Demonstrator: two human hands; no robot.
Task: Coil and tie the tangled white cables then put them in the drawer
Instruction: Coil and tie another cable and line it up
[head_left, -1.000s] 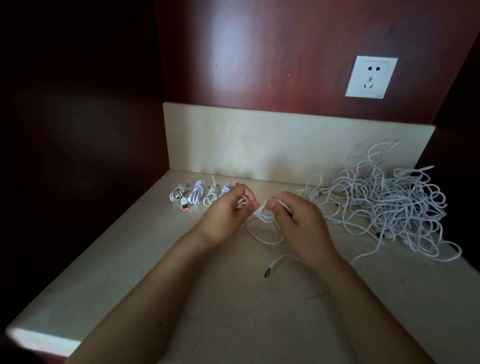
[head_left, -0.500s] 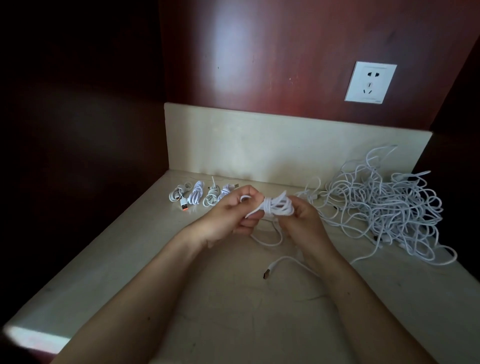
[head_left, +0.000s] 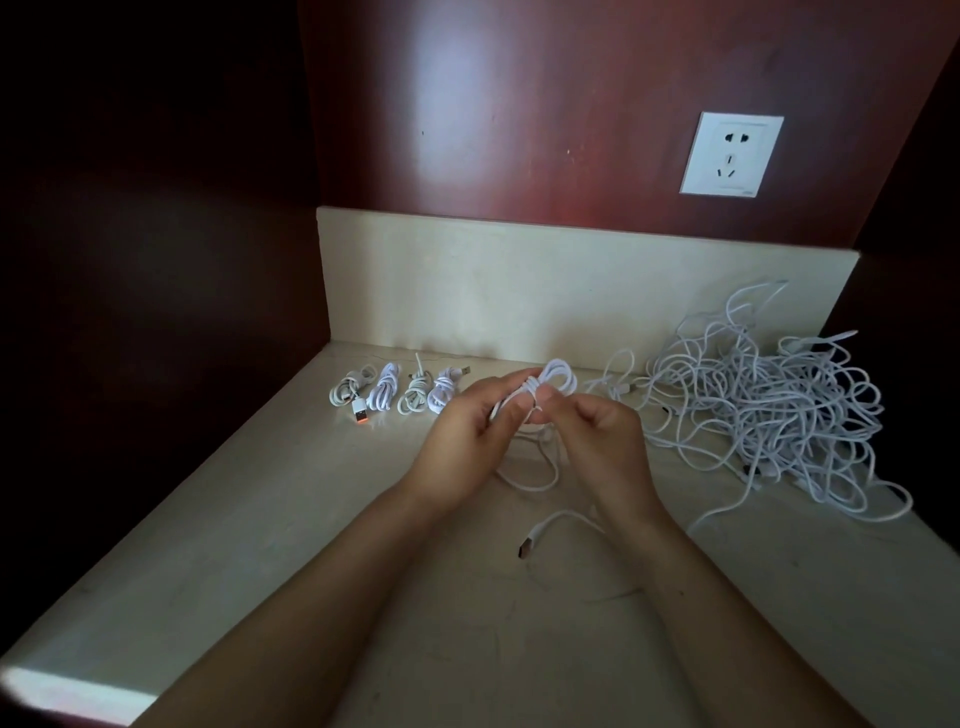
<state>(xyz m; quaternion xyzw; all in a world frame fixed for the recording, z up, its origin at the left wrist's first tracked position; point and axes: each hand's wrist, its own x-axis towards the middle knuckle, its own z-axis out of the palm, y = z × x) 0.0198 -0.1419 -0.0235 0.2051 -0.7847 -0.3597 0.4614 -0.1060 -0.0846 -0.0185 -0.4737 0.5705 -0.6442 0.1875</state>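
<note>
Near the middle of the counter (head_left: 260, 571), somewhat toward its back edge, the left hand (head_left: 462, 441) and the right hand (head_left: 602, 447) hold a half-coiled white cable (head_left: 558, 376) above the surface. Each grip is closed on it: the left fingers curl round the loops, and the right fingers pinch the cable at the waist of the coil. Its free end hangs down, and the plug (head_left: 525, 545) lies on the counter beside the right wrist. Four tied bundles (head_left: 395, 395) lie in a row toward the back-left corner. The tangled pile (head_left: 769, 410) of white cables fills the back-right corner.
</note>
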